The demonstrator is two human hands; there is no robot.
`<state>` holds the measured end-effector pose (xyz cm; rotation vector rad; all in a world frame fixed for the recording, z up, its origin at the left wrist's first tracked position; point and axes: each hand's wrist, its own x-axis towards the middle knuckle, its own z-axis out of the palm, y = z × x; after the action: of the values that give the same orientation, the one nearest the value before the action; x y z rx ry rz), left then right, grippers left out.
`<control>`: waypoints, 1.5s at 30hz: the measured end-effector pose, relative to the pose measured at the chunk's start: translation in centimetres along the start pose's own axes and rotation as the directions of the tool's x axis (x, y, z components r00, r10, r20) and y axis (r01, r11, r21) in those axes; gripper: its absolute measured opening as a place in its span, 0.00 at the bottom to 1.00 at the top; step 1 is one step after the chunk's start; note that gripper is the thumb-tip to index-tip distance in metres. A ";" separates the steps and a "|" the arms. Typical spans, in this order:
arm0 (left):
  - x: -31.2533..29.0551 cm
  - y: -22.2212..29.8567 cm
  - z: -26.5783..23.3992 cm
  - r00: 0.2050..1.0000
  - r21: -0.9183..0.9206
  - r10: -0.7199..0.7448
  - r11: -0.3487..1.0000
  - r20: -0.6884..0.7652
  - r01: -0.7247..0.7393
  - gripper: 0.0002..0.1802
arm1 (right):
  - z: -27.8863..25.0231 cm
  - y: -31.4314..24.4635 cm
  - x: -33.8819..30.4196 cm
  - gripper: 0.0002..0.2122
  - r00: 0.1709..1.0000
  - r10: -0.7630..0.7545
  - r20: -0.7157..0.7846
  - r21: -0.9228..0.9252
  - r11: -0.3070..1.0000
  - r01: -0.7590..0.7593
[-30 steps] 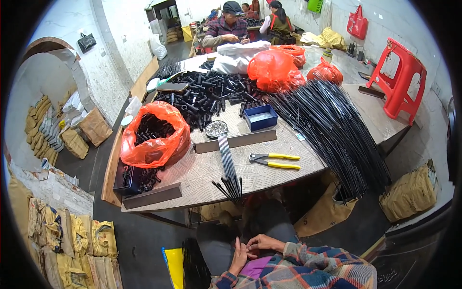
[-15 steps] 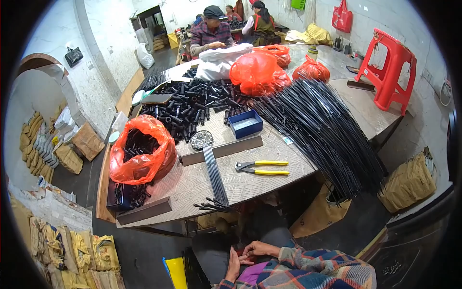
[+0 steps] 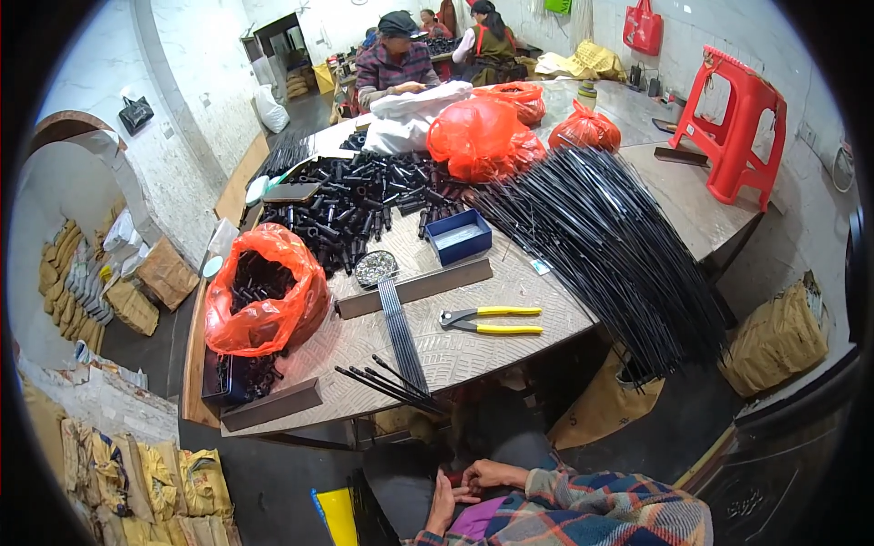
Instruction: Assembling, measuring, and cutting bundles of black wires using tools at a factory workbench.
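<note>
Hands, two, meeting above the lap. Left hand (image 3: 443,502), one: fingers fairly straight. Right hand (image 3: 488,475), one: fingers bent, touching the left. Whether anything is pinched between them cannot be told.

Loose black rods (image 3: 405,393), about four or five: fanned across the table's near edge, beyond and left of the fingertips, apart from them where visible.

Grey rods (image 3: 401,332), one flat row, too close-set to count: lying over a metal bar (image 3: 419,288), one.

Pincers (image 3: 492,320), one pair, yellow handles: right of the row.

Round dish (image 3: 376,268), one, filled with small pieces: at the row's far end.

Blue box (image 3: 459,238), one, open: beyond the bar.

Black rod heap (image 3: 605,250), one: to the right.

Red bags: one open (image 3: 314,305), left; three closed, at the back.
</note>
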<state>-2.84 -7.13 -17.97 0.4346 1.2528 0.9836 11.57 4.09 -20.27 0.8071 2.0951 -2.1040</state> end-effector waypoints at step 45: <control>-0.4 -0.8 -0.3 0.990 0.037 0.124 0.991 0.066 -0.126 0.51 | -0.5 -0.4 0.2 0.08 0.988 0.043 0.145 0.272 0.959 -0.081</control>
<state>-2.85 -7.95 -18.42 0.5777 1.2012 1.0433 11.47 4.68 -19.98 0.7171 1.7093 -2.3766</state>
